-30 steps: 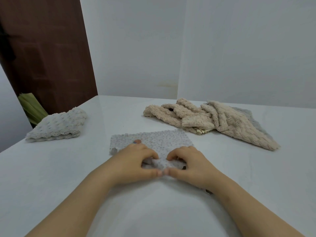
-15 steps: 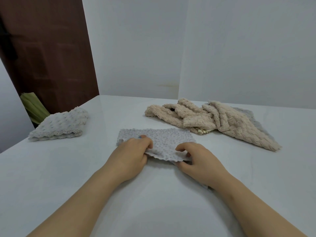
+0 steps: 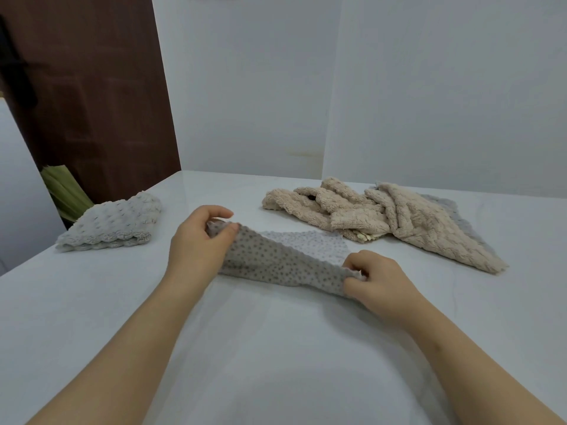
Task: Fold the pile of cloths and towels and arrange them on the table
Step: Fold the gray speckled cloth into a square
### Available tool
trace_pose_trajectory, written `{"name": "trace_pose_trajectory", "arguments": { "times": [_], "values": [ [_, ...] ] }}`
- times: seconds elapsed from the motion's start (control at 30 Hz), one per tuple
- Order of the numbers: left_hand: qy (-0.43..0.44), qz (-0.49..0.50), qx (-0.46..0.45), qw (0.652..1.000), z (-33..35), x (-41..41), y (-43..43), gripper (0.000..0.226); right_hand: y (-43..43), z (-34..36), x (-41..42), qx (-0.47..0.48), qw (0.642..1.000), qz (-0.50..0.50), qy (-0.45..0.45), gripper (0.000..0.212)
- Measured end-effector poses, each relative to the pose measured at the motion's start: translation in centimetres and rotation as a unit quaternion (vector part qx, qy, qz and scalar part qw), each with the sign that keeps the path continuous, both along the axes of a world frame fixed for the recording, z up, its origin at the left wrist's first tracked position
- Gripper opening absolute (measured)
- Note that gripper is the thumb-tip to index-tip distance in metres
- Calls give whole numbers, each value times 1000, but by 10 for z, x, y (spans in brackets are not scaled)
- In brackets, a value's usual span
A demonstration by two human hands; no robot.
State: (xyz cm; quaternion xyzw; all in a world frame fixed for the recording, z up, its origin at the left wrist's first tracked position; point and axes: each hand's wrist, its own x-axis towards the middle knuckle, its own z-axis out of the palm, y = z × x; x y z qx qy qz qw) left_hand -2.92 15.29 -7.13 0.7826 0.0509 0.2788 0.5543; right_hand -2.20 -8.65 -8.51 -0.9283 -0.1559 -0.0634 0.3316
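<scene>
A small grey dotted cloth (image 3: 276, 262) lies in the middle of the white table (image 3: 276, 348), its near edge raised off the surface. My left hand (image 3: 196, 250) pinches the cloth's left corner and holds it up. My right hand (image 3: 377, 283) pinches the right corner lower down, near the tabletop. A heap of unfolded beige towels (image 3: 380, 216) lies behind to the right, with a grey cloth (image 3: 451, 210) partly under it. A folded pale bobbled towel (image 3: 113, 223) rests at the table's left edge.
White walls close off the back and right of the table. A dark brown door (image 3: 92, 102) stands at the left, with a green bundle (image 3: 64, 188) beyond the table's left edge.
Both hands have moved apart along the near edge of the dotted cloth and lifted it, the left corner higher, showing its darker underside. The head camera has shifted slightly.
</scene>
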Motion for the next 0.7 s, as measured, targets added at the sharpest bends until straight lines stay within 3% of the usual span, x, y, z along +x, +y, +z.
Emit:
{"name": "trace_pose_trajectory", "arguments": {
  "times": [0.07, 0.13, 0.27, 0.4, 0.53, 0.63, 0.7],
  "values": [
    [8, 6, -9, 1000, -2, 2, 3, 24, -5, -4, 1, 58, 998, -22, -18, 26],
    [28, 6, 14, 1000, -5, 5, 6, 30, -9, -7, 3, 120, 991, -45, -28, 20],
    [104, -10, 133, 986, -13, 5, 5, 27, -10, -9, 5, 247, 968, -46, -16, 15],
    [177, -32, 231, 956, -18, 6, 3, 21, -7, -11, 5, 184, 983, -11, 3, 22],
    [214, -73, 273, 935, -10, 2, 4, 18, -11, -8, 7, 147, 989, -21, 22, 20],
    [262, -182, 204, 926, -3, -5, 2, 16, -13, -6, 7, 124, 992, -7, 30, 23],
    [251, -192, 148, 937, 0, -7, 1, 13, -11, -6, 5, 119, 993, -7, -4, 28]
  ]
}}
